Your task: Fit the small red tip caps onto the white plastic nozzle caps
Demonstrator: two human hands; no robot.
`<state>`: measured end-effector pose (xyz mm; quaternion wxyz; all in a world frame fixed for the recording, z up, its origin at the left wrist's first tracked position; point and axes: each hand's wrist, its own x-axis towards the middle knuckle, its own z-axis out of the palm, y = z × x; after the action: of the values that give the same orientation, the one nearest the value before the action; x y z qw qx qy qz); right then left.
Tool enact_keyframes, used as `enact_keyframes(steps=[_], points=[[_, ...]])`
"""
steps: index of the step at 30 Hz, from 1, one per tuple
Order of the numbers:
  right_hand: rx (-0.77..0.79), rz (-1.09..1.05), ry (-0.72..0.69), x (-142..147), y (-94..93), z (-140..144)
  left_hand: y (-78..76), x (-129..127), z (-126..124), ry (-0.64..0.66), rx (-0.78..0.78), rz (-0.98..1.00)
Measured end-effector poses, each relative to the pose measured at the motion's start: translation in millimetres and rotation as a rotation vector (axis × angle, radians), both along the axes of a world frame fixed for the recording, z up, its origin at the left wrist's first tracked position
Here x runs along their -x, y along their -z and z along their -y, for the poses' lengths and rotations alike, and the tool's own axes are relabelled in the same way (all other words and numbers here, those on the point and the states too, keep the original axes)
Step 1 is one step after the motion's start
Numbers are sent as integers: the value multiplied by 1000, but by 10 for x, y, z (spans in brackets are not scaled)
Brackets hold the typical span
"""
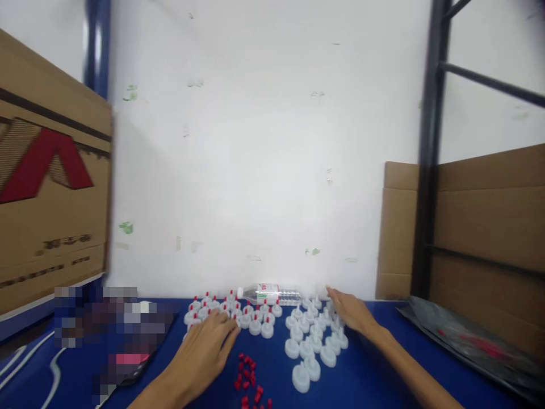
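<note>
A white wall fills most of the view, scuffed with small green marks, and below it runs a blue table [366, 375] crowded with small plastic parts. A cardboard box [51, 187] with a big red shape printed on it stands at the left (some dark lettering sits under the shape, too blurred to read), more cardboard [489, 216] leans behind a dark metal rack [428, 170] at the right, and a dark plastic bag [468, 341] lies flat beside it.

The left hand [204, 355] rests palm down, fingers loosely spread and holding nothing, its fingertips touching the near edge of the red-tipped white caps [238, 312]. Just beside its wrist lies a scatter of loose red tips [249, 380]. The right hand [351, 312] lies flat and open too, gripping nothing, over the far side of the plain white caps [313, 341], which carry no red tips. Judging from this layout, the step in hand looks like sorting or gathering caps, one group fitted and one not; a next move would call for pinching a single small piece out of a tight cluster without knocking its neighbours.

A clear water bottle [272, 294] lies on its side against the wall, its label showing green and red print that cannot be read. A phone [128, 363] with a pink band sits at the left.
</note>
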<state>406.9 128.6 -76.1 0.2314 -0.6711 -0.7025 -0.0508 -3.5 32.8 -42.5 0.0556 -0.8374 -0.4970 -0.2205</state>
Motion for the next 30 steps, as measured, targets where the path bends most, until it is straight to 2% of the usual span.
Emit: enact_keyframes(steps=[3, 6, 9, 13, 18, 20, 21, 24, 26, 28, 30], points=[[-51, 77, 33, -3, -57, 13, -242, 165, -26, -332, -70, -107], [-113, 112, 41, 8, -120, 19, -333, 330, -51, -507, -44, -121], [-174, 130, 23, 63, -168, 52, -242, 383, -78, -559, -2, -128], [-254, 137, -32, 186, -229, 129, -114, 336, -92, -539, 42, -145], [-356, 167, -198, 437, -411, 326, -242, 253, -16, -519, 6, -137], [-375, 196, -317, 632, -496, 482, -294, 188, 52, -432, -71, -82], [-382, 206, -370, 756, -528, 578, -299, 146, 94, -339, -127, -26], [-441, 152, -622, 1190, -548, 905, -220, 2, 229, 82, -284, 104], [-444, 113, -757, 1461, -496, 1097, -115, -92, 302, 302, -333, 67], [-450, 116, -849, 1663, -413, 1224, -5, -176, 341, 389, -340, 36], [-463, 152, -851, 1779, -335, 1273, 83, -247, 347, 385, -311, 83]])
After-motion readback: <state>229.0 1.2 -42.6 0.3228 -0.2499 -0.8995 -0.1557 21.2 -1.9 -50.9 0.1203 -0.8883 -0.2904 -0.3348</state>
